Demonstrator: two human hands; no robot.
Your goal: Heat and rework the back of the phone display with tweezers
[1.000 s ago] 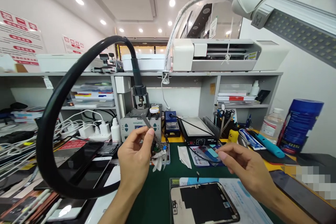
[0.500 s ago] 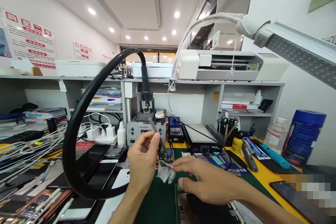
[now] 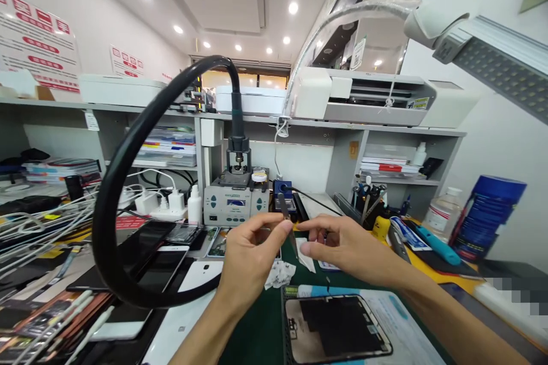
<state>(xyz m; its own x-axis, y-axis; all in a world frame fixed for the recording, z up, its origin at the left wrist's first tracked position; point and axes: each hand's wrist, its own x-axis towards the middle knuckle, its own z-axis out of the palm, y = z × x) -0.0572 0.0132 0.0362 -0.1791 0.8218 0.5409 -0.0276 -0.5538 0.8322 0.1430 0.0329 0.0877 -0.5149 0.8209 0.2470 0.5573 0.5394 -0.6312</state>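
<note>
My left hand (image 3: 252,251) pinches slim metal tweezers (image 3: 293,244) between thumb and fingers, points down. Close by on the right, my right hand (image 3: 342,245) has its index finger stretched toward the tweezers and its thumb apart below; the other fingers curl. Just under that thumb is a white piece of wipe (image 3: 307,262); I cannot tell whether the thumb touches it. A crumpled, spotted tissue (image 3: 280,274) lies on the green mat (image 3: 252,319) below the tweezers. Behind my left hand an opened phone with bare circuitry (image 3: 219,244) is partly hidden.
A detached phone screen (image 3: 342,325) lies face down at the front. The black hose (image 3: 100,228) of the hot-air station (image 3: 226,205) loops around the left side. Phones and cables crowd the left; a blue canister (image 3: 488,222) and clear bottle (image 3: 443,211) stand right.
The crumpled tissue, earlier between the hands, now lies on the mat. My left hand has shifted right with the tweezers, while my right hand has moved up and away from the screen.
</note>
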